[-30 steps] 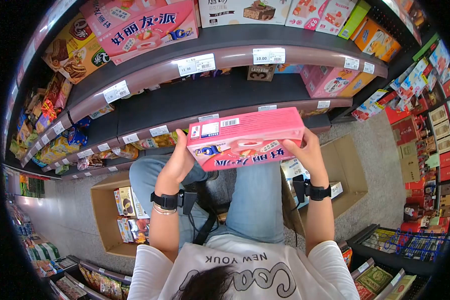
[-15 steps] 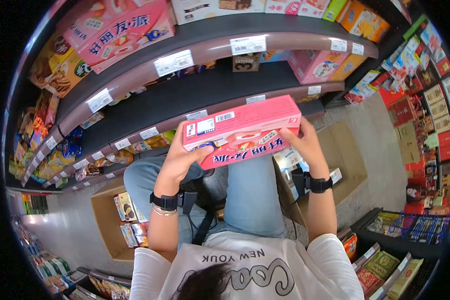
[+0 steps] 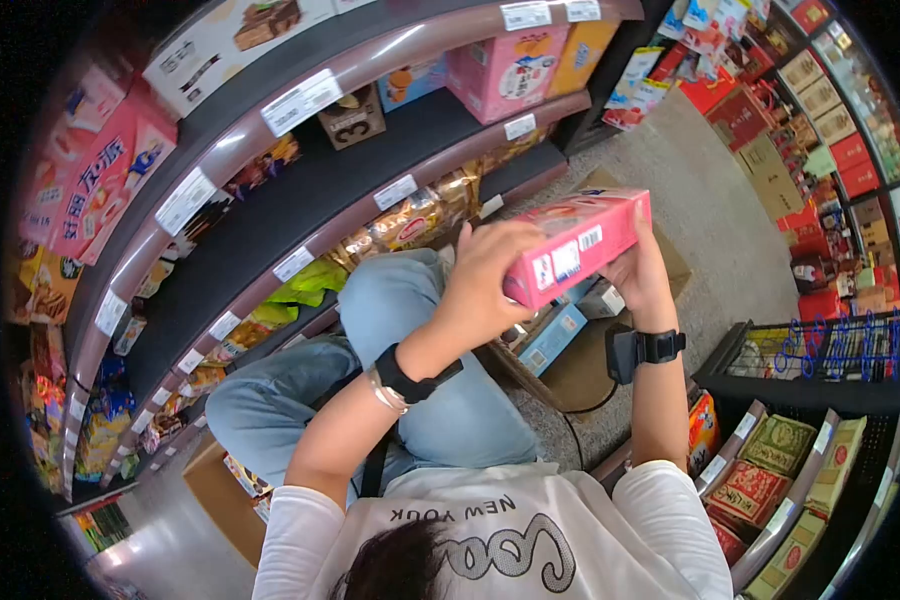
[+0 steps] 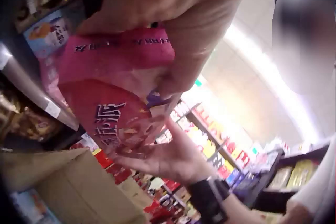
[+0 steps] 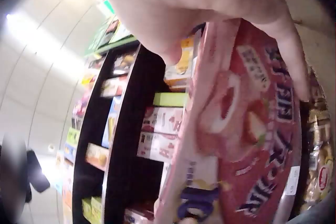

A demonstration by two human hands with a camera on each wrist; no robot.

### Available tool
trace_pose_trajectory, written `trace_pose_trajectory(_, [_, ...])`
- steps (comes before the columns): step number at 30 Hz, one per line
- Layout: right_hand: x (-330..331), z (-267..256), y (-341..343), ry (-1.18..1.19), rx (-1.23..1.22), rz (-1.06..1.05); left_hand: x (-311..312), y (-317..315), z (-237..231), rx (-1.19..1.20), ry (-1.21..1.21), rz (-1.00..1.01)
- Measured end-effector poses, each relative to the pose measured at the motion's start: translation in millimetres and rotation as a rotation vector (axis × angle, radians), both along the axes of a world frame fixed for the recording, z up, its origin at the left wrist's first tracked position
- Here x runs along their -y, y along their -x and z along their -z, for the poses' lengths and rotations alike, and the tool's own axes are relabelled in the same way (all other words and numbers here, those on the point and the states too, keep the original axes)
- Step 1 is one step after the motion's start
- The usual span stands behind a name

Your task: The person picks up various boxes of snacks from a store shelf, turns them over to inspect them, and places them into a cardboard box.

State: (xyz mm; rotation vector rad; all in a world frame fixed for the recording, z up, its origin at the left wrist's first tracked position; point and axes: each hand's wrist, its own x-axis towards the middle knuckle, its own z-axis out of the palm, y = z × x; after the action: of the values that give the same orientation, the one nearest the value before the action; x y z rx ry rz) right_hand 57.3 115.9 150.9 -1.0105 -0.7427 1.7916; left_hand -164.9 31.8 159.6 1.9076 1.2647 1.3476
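Note:
A pink snack box (image 3: 590, 245) with strawberry pictures and Chinese lettering is held between both hands, tilted, over an open cardboard carton. The left hand (image 3: 490, 275) grips its near left end, fingers over the top. At the far right end, the right hand (image 3: 642, 275) holds it from the side and below. In the left wrist view the box (image 4: 115, 98) shows its large front, with the right hand (image 4: 170, 155) supporting the lower edge. The right wrist view shows the box (image 5: 236, 113) upright, the right hand (image 5: 210, 3) spread over its end.
Below the held box stands the cardboard carton (image 3: 660, 290) with several packages inside, including a light-blue box (image 3: 555, 340). A second carton (image 3: 210, 490) is at the lower left. Shelves (image 3: 260, 220) with snack boxes run along the front left; another rack (image 3: 760, 470) stands at right.
The view and body have turned to the right. The pink box has moved from in front of the lower shelf to over the right carton and has been turned, its end now toward the person.

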Motion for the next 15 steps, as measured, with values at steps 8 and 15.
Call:
trace_pose_trajectory(8, [-33.8,50.6,-63.4,0.331,0.076,0.098,-17.2,-48.1,23.1,-0.344,-0.001,0.040])
trace_pose_trajectory(15, [-33.9,76.6,-80.2,0.245,0.370,0.097,-28.8,-38.2,70.2,-0.181,0.268,0.391])
